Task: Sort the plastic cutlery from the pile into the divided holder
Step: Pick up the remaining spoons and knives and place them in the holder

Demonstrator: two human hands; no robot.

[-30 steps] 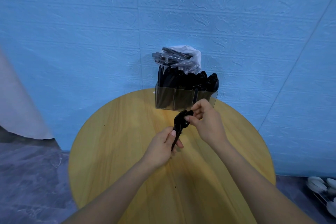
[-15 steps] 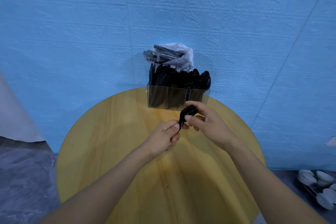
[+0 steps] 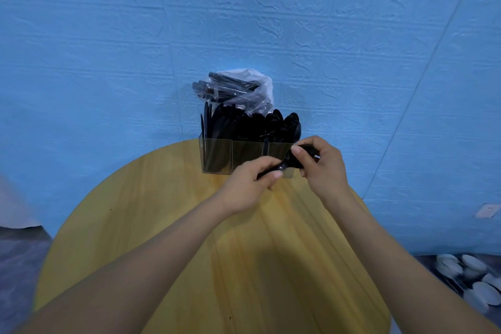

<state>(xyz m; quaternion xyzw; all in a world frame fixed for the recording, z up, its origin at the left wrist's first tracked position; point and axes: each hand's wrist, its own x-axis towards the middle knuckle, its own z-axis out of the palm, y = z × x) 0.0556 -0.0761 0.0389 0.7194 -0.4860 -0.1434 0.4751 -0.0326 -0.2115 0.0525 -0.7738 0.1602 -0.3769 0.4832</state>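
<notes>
A round wooden bench (image 3: 168,225) stands against a blue textured wall (image 3: 108,35). At its far edge sits a clear divided holder (image 3: 217,156), its front showing three compartments side by side, all packed with upright black plastic cutlery (image 3: 244,125); rounded spoon bowls show at the right end, and flatter blades at the left. Directly behind the holder, against the wall, is a clear plastic bag (image 3: 244,87) containing further black cutlery lying crosswise.

Both hands are raised just in front of the holder's right compartment, jointly holding a small bunch of black spoons (image 3: 294,161). The left hand (image 3: 246,187) grips the handle end, fingers curled round it with the thumb on top. The right hand (image 3: 322,168) pinches the bowl end between thumb and fingers. The bunch lies roughly level, slanting up to the right, clear of the bench surface and not yet inside the holder. How many spoons it holds cannot be determined.

At the lower right, off the bench, white dishes (image 3: 471,276) lie on the floor. A white wall plate (image 3: 488,210) is fixed low on the wall at the right.
</notes>
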